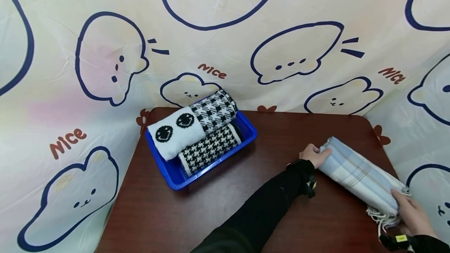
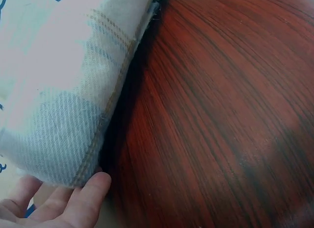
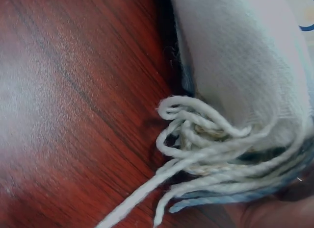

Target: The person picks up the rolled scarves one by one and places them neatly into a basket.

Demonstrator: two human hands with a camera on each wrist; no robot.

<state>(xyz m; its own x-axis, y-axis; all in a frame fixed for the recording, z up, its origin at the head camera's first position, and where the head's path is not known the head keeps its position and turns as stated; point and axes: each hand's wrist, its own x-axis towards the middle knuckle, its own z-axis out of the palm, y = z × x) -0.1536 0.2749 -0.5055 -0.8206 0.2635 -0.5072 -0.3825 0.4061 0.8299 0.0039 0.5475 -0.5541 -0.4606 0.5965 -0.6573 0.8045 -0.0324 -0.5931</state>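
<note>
A pale blue and white plaid scarf (image 1: 358, 177), folded into a long bundle, lies slantwise at the right of the table. My left hand (image 1: 312, 155) holds its far end, with the thumb against the near side; in the left wrist view the fingertips (image 2: 95, 186) press on that end. At the near end my right hand (image 1: 415, 214) grips the bundle, thumb on top and the other fingers mostly hidden. White twisted fringe (image 3: 196, 139) spills from this end onto the wood in the right wrist view.
A blue plastic basket (image 1: 247, 128) stands at the back left of the brown table (image 1: 267, 167). Inside it lie a white and black roll with two round black patches (image 1: 188, 126) and a black-and-white houndstooth roll (image 1: 211, 147). Printed cloth (image 1: 225, 46) hangs behind the table and along its sides.
</note>
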